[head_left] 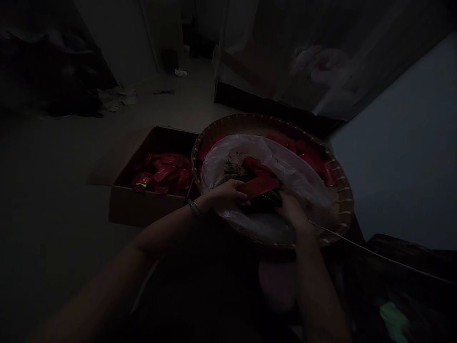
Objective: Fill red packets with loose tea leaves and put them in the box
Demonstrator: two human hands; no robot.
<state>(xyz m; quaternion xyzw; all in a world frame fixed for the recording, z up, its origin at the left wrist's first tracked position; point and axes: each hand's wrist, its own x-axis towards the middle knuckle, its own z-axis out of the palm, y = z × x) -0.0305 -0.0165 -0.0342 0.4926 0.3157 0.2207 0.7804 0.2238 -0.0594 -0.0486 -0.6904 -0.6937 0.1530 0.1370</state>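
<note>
In dim light, my left hand (232, 190) grips a red packet (262, 185) by its left end, over a wide round woven basket (344, 195). My right hand (291, 207) is beside the packet's right end, at a dark object (273, 196) whose kind I cannot make out; its fingers are mostly hidden. Clear plastic sheeting (303, 178) lines the basket. On it rests a pile of brown, crumbly loose material (235, 164), with more red packaging (255, 166) beside it.
A cardboard box (143, 207) holding several red packets (164, 171) stands left of the basket. More red packets (314, 159) lie along the basket's right rim. A thin pale cord (374, 257) runs off to the right. A pale wall (403, 143) rises at right.
</note>
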